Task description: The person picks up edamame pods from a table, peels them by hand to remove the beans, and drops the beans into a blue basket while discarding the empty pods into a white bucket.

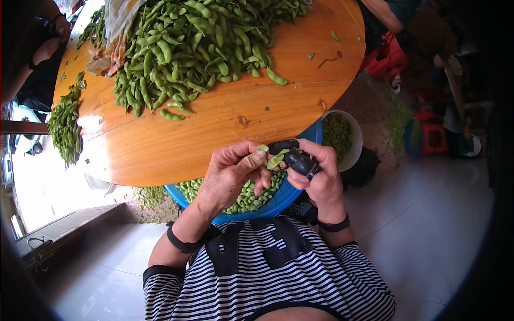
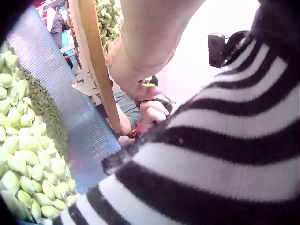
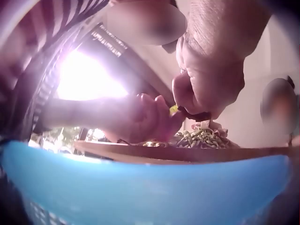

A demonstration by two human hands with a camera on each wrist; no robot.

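Observation:
My left hand (image 1: 227,174) pinches a green soybean pod (image 1: 277,159) between thumb and fingers at its left end. From the other side my right hand (image 1: 325,179) pinches the same pod; shiny black covers (image 1: 301,162) sit over its thumb and a finger. Both hands are above a blue basket (image 1: 292,199) holding many shelled green beans (image 1: 249,202). In the left wrist view the beans (image 2: 35,164) fill the near side of the basket. Seen from the right wrist, my right hand (image 3: 213,79) meets my left hand (image 3: 133,119) over the blue rim, the pod mostly hidden.
A wooden round table (image 1: 214,134) lies just beyond the basket, with a large heap of pods (image 1: 187,48). A smaller pile (image 1: 67,125) lies at its left edge. At right, a white bucket (image 1: 350,142) holds green scraps. Other people sit around the table.

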